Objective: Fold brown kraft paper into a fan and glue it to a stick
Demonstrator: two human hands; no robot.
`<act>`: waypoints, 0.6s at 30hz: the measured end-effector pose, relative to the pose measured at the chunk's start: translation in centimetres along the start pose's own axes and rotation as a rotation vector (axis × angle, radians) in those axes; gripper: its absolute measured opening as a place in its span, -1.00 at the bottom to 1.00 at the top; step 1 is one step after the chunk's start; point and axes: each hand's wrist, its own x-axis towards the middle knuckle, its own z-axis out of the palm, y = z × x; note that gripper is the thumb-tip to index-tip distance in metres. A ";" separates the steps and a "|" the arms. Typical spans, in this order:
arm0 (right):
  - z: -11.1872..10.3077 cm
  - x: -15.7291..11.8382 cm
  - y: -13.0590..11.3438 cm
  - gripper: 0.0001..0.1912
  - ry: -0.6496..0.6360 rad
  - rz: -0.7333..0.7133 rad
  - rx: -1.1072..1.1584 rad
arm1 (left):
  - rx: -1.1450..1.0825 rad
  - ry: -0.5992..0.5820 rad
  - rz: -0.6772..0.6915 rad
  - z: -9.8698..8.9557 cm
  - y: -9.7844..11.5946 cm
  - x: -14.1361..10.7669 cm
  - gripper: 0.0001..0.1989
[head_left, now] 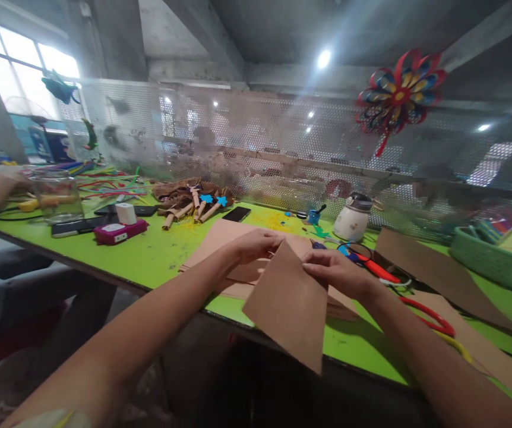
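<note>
A brown kraft paper sheet (289,297) is held between the two grips, its lower corner hanging towards the wearer, past the near edge of the surface (162,255). Its upper corner is pinched in the left grip (258,245), with some fingertips hidden; its side edge is clamped between thumb and fingers of the right grip (338,270). For good handling, the edges are best kept lightly tensioned and lined up before any crease is pressed, as such paper probably marks easily. Firm backing seems best sought on the paper stack (214,241) just beneath and beyond both grips.

To the right of the right grip, a red loop handle (429,315) and a loose kraft piece (443,276) crowd the forearm and could be snagged. Beyond the right grip stands a white jug (353,221); beyond the left grip, a smartphone (237,214) lies flat, well apart.
</note>
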 end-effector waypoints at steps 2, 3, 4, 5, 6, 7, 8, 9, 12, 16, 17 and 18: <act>-0.3 0.4 0.5 -0.68 -0.041 0.046 -0.137 | -0.078 0.033 0.009 -0.2 0.1 0.4 -0.55; -0.4 0.6 0.7 -0.68 -0.046 0.039 -0.214 | -0.086 0.021 0.013 -0.2 0.1 0.5 -0.54; -0.4 0.8 0.9 -0.68 -0.044 0.023 -0.291 | -0.052 -0.009 0.016 -0.1 0.0 0.6 -0.54; -0.3 1.1 1.1 -0.69 -0.037 0.007 -0.359 | 0.023 -0.055 0.018 0.0 -0.1 0.6 -0.55; -0.1 1.3 1.4 -0.70 -0.030 -0.005 -0.409 | 0.122 -0.104 0.021 0.2 -0.3 0.7 -0.57; 0.2 1.4 1.6 -0.71 -0.027 -0.008 -0.439 | 0.225 -0.146 0.027 0.4 -0.5 0.8 -0.60; 0.5 1.5 1.9 -0.73 -0.024 -0.001 -0.448 | 0.316 -0.176 0.033 0.5 -0.7 0.9 -0.63; 0.9 1.4 2.1 -0.75 -0.012 0.009 -0.437 | 0.388 -0.194 0.040 0.6 -0.9 0.9 -0.66; 2.2 1.0 2.7 -0.74 0.045 0.040 -0.309 | 0.485 -0.198 0.057 0.8 -1.3 1.1 -0.71; 2.8 0.7 2.8 -0.74 0.112 0.034 -0.335 | 0.509 -0.151 0.036 1.2 -1.7 1.1 -0.75; 2.6 0.8 2.7 -0.76 0.127 0.010 -0.419 | 0.505 -0.140 0.022 1.3 -1.8 1.0 -0.76; 2.5 1.0 2.6 -0.78 0.139 -0.025 -0.512 | 0.500 -0.131 0.011 1.6 -2.0 1.0 -0.77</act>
